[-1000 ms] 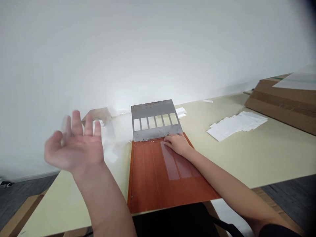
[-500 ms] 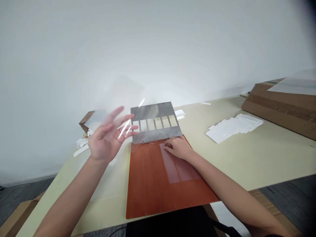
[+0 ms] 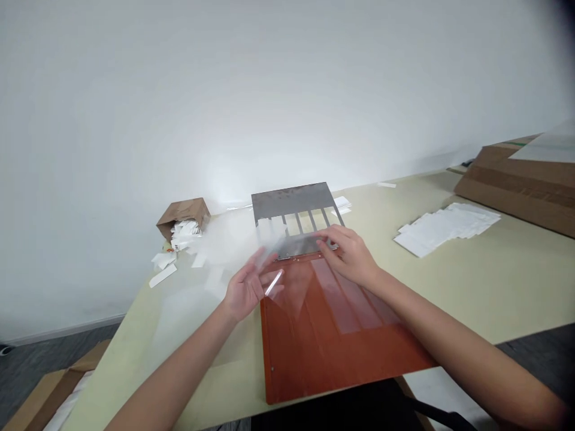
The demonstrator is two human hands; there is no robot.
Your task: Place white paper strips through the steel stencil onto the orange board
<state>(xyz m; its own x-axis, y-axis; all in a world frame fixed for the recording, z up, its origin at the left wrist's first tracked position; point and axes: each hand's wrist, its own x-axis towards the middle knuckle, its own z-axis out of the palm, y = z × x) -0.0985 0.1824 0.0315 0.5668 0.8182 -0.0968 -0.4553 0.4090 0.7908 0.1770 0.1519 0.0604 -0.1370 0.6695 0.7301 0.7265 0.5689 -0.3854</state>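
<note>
My left hand (image 3: 247, 287) is closed on a clear plastic sheet (image 3: 278, 248), which catches a bright glare by the fingers. Thumb and forefinger of my right hand (image 3: 350, 254) pinch the sheet's far edge. Below my hands lies an orange board (image 3: 314, 365), with a clear strip-like film (image 3: 336, 299) on its right half. Hinged to the board's far edge, a grey metal frame (image 3: 291, 197) lies folded back. White pieces (image 3: 306, 222) show in its row of slots, partly behind the sheet.
A small cardboard box (image 3: 184, 209) spills white scraps at the back left. White cards (image 3: 444, 227) lie fanned on the pale table (image 3: 471, 287). Behind them stands a large cardboard box (image 3: 521, 191). More white slips (image 3: 342, 203) sit beside the frame.
My left hand has come down and right with the clear sheet, over the board. My right hand has lifted off the board to the sheet's edge. The camera view has shifted slightly left.
</note>
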